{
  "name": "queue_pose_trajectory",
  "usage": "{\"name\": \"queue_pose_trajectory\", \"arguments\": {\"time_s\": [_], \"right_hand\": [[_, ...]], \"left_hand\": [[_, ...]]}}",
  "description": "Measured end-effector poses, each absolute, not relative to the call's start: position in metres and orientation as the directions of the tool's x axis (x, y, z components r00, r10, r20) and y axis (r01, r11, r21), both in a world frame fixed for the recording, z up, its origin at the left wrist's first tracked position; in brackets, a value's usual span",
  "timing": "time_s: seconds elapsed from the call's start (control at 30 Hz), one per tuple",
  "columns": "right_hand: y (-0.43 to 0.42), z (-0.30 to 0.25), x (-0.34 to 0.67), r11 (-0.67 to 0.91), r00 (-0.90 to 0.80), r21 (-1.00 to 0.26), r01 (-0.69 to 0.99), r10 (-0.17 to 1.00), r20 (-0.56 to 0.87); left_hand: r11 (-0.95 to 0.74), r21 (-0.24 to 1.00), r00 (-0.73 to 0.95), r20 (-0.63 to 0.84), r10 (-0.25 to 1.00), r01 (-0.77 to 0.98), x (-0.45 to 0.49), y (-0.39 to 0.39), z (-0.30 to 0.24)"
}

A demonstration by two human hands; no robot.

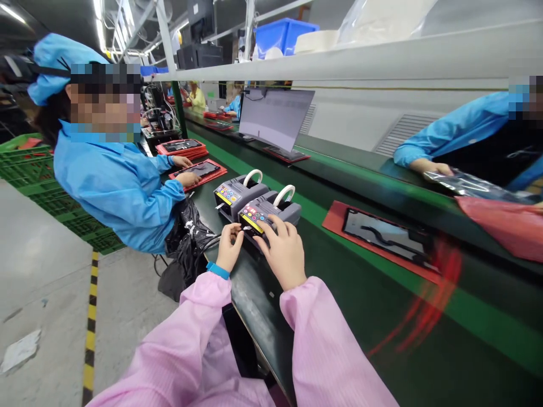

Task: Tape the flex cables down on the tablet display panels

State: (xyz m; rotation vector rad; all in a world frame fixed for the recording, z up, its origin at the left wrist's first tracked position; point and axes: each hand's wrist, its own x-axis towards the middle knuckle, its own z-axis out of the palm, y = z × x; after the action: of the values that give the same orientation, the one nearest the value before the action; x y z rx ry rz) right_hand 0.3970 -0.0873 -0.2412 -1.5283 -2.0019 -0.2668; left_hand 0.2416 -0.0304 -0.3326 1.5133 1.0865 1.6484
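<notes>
Two grey tape dispensers with button panels stand side by side on the bench, the farther tape dispenser [231, 195] and the nearer tape dispenser [271, 212]. Each carries a white tape roll [285, 195] on top. Both my hands are at the front of the nearer one. My left hand [229, 247], with a blue wristband [218, 270], has thumb and index finger pinched together beside its outlet; what they hold is too small to make out. A small white tape end [247, 228] shows there. My right hand [283, 249] curves over the front panel, thumb apart from the fingers.
A co-worker in blue [114, 175] handles a dark panel at the left. On the green belt [339, 271] lies a dark panel [382, 234] on a red sheet. Red strands [441, 288] blur nearby. Another person's sleeve [453, 133] is across the belt. Black bags [186, 243] hang at the bench edge.
</notes>
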Motion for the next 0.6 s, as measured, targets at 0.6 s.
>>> {"name": "queue_pose_trajectory", "arguments": {"time_s": [0.6], "right_hand": [[-0.072,-0.249,0.394,0.271,-0.123,-0.181,0.945,0.811,0.572]], "left_hand": [[-0.493,0.849,-0.008,0.503,0.864,0.189,0.251,-0.034,-0.309]]}}
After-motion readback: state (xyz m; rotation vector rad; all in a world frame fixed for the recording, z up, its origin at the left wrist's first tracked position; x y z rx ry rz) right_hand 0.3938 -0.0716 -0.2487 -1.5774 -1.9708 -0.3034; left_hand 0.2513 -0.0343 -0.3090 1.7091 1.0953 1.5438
